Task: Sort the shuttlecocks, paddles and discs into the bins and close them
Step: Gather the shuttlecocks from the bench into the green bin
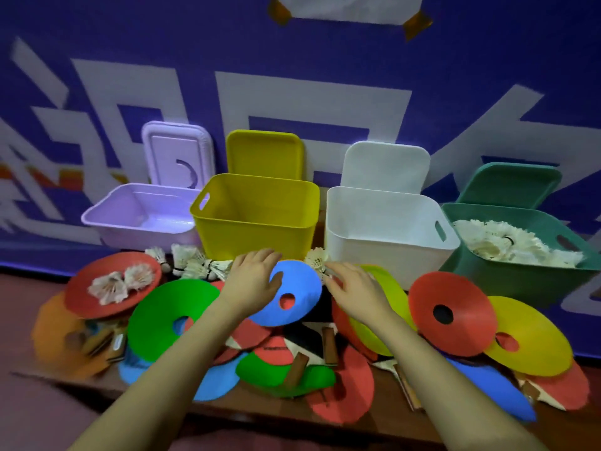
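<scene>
paddles [330, 345] and discs piled on table [81, 384] nearest camera. left hand [252, 281] grips edge of blue disc [289, 297], lifted above pile. right hand [353, 284] pinches shuttlecock [317, 260] just beside it. behind: lilac, yellow, white bins open, lids propped on wall; green bin [520, 271] holds shuttlecocks.

Sports storeroom: bins [257, 216], purple lettered wall [292, 76].

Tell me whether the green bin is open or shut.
Open: the green bin shows shuttlecocks inside, and its lid leans behind it.
</scene>
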Demonstrator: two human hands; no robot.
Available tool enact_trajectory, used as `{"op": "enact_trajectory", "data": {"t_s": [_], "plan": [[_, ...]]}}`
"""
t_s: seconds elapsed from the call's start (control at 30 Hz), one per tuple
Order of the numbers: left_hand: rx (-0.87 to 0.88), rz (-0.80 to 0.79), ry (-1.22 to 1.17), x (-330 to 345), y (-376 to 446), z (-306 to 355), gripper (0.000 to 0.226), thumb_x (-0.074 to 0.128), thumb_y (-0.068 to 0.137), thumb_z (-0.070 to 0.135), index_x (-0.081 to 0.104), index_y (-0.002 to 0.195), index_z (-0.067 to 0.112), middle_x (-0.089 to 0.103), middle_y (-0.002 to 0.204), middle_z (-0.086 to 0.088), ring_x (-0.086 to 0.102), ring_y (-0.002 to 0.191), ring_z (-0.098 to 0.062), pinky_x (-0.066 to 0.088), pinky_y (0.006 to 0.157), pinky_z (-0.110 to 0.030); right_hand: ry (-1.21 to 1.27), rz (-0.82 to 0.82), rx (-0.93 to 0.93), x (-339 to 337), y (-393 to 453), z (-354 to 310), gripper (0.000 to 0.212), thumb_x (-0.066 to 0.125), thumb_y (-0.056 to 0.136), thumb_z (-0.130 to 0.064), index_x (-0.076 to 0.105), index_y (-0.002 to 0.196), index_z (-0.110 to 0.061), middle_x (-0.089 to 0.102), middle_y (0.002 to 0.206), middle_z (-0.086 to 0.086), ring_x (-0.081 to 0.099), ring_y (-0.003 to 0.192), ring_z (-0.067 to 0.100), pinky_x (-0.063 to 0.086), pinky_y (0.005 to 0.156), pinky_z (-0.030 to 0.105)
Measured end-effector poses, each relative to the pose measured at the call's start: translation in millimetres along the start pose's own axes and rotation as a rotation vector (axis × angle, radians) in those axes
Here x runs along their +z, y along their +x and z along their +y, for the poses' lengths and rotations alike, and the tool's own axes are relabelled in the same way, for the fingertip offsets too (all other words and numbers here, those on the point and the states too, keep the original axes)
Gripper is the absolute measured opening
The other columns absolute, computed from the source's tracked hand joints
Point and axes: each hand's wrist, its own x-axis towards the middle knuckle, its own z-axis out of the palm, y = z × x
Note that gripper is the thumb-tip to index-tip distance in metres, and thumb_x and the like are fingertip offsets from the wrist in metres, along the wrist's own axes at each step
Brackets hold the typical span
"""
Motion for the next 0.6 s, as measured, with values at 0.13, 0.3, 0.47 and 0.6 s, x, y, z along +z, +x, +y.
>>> {"op": "enact_trajectory", "data": {"t_s": [0.13,0.3,0.47,0.6], "plan": [[-0.067,-0.008,-0.011,-7,-4,-70,0.067,0.027,0.08,0.048,0.058,0.124,0.009,0.056,0.129,-0.012,0.052,0.118,-0.032,0.037,0.096,-0.043,0.061,-0.072,-0.062,39,37,-44,0.039,0.048,0.096,-0.033,0.051,0.133,-0.022,0.054,0.134,-0.002,0.047,0.124,0.019,0.037,0.101,0.032],[-0.173,-0.053,0.023,-14,-3,-161,0.063,0.033,0.08,0.041,0.051,0.132,0.012,0.05,0.136,-0.009,0.045,0.124,-0.031,0.031,0.099,-0.042,0.08,-0.145,-0.111,89,87,-107,0.041,0.045,0.097,-0.036,0.047,0.136,-0.023,0.052,0.134,-0.002,0.046,0.123,0.019,0.037,0.097,0.034],[-0.254,-0.052,-0.004,-5,-16,-239,0.056,0.04,0.078,0.036,0.058,0.123,0.009,0.057,0.125,-0.013,0.053,0.113,-0.037,0.036,0.092,-0.044,0.114,-0.206,-0.14,142,130,-163,0.04,0.054,0.092,-0.034,0.053,0.131,-0.021,0.057,0.124,0.002,0.051,0.118,0.025,0.041,0.095,0.038],[-0.347,-0.046,-0.01,-2,-35,-285,0.061,0.035,0.079,0.038,0.054,0.128,0.008,0.053,0.13,-0.014,0.048,0.118,-0.036,0.033,0.094,-0.046,0.161,-0.294,-0.203,180,147,-204,0.046,0.057,0.09,-0.037,0.049,0.134,-0.023,0.053,0.132,0.001,0.048,0.123,0.023,0.039,0.101,0.037]]}}
